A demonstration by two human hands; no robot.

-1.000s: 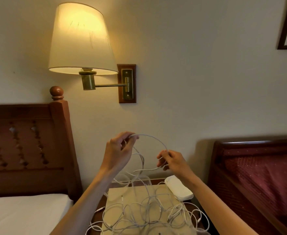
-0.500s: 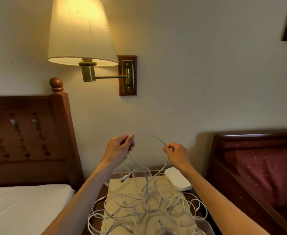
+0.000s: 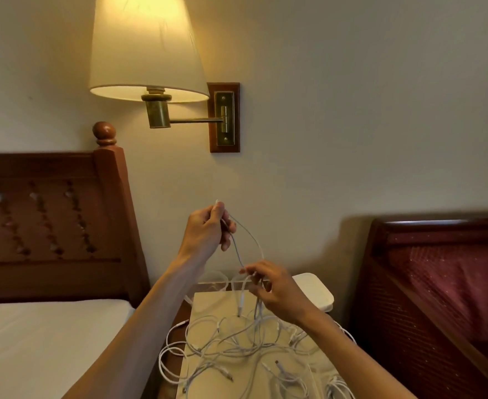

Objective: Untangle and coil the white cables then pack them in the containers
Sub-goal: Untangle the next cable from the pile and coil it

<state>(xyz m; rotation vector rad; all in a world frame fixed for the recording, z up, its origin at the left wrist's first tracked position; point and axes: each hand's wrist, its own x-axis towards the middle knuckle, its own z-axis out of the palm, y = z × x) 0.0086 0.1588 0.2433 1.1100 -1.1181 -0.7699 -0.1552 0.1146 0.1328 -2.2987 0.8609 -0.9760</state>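
My left hand (image 3: pixel 208 230) is raised above the nightstand and pinches one white cable (image 3: pixel 248 236) near its end, the tip sticking up past my fingers. The cable loops down to my right hand (image 3: pixel 271 286), which grips it lower, just above the table. A plug end (image 3: pixel 240 308) dangles below my right hand. A tangle of white cables (image 3: pixel 237 344) lies spread over the beige board (image 3: pixel 208 302) on the nightstand. Clear containers (image 3: pixel 214 280) stand at the back of the board, and another clear container (image 3: pixel 309 378) shows at the bottom right.
A white flat device (image 3: pixel 316 290) lies at the nightstand's back right. A lit wall lamp (image 3: pixel 147 50) hangs above. A wooden headboard (image 3: pixel 64 220) and white mattress (image 3: pixel 35 341) are on the left, a dark red bed frame (image 3: pixel 438 283) on the right.
My right hand has dropped toward the table and slid down the cable. My left hand stays raised, its grip now close to the cable's end. The wide arc between the hands has narrowed.
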